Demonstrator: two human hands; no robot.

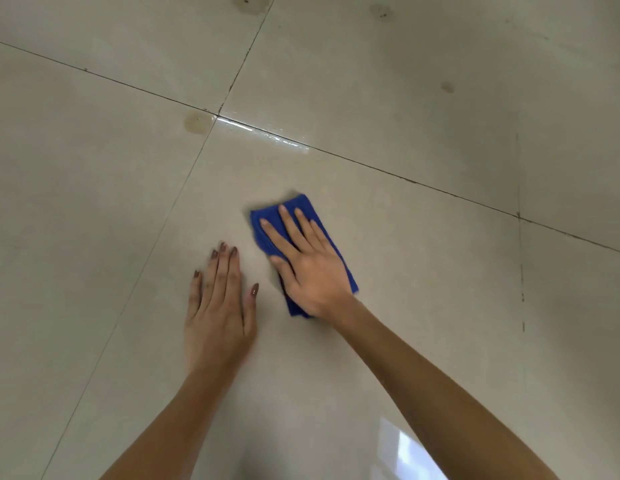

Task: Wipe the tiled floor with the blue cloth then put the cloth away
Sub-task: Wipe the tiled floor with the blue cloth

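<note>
Blue cloth (303, 251), folded, lies flat on tiled floor (422, 265) at frame centre. Right hand (310, 268) presses on it w/ palm down, fingers straight & slightly spread, nothing gripped. Left hand (218, 306) rests flat on bare tile just left of cloth, fingers straight, not touching it. Brownish stain (197, 122) sits upper left of centre, near grout-line crossing.

Blue cloth (303, 216) on glossy tiled floor (422, 271)
Soft, matt fabric; smooth cream tiles shine, stained in spots.
</note>
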